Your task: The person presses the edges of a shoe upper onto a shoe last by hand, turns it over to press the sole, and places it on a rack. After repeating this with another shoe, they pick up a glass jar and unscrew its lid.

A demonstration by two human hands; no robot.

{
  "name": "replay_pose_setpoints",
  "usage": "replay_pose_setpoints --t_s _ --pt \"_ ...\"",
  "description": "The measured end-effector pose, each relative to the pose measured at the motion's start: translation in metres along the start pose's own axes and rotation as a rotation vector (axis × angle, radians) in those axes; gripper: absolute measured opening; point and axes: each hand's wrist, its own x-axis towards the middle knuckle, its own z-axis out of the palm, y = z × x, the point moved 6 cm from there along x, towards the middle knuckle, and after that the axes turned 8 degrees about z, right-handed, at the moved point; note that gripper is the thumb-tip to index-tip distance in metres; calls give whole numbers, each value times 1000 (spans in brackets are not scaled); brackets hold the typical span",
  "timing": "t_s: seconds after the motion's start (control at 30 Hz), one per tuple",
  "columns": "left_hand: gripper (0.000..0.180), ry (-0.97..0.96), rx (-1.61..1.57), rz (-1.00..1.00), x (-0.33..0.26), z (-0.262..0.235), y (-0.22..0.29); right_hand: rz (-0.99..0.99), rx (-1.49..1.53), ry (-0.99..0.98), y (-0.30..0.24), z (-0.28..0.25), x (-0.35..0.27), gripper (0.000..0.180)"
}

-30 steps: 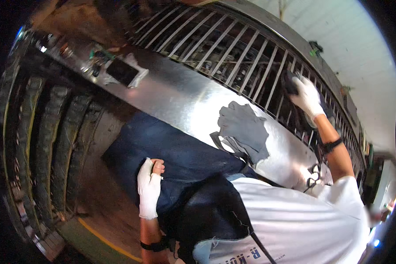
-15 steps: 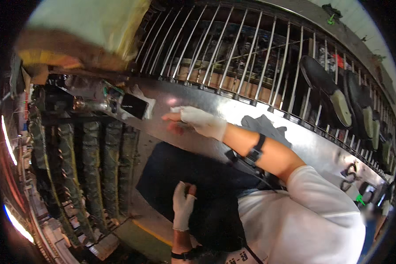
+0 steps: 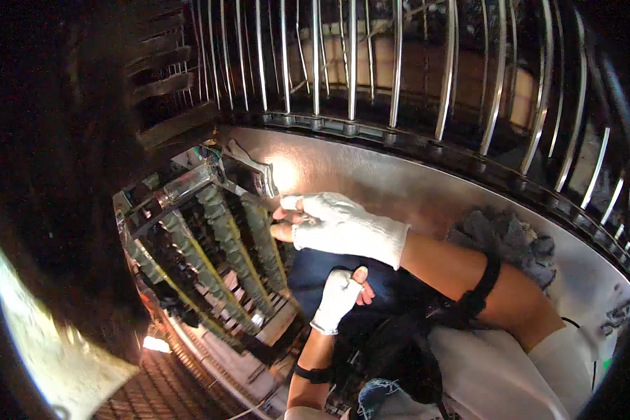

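White knit-gloved hands [image 3: 339, 227] near ribbed metal rollers [image 3: 220, 245]

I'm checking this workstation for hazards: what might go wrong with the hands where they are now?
The right hand reaches over the steel ledge beside the rows of ridged rollers; its bare fingertips or glove cloth might get caught there. The left hand rests on dark fabric near the same rollers, and loose cloth might snag.
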Motion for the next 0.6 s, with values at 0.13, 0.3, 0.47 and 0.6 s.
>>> replay_pose_setpoints --t_s 0.13,0.3,0.47,0.6 --pt "49 57 -102 6 7 -4 8 25 -86 -4 -5 0 4 51" --pt "20 225 -94 -101 13 -4 -7 31 102 27 -12 -4 7 50" --pt "74 324 -108 -78 15 -2 -7 117 -37 6 3 2 7 61" --pt "83 425 -205 35 8 4 -6 -196 -194 108 6 1 11 44"
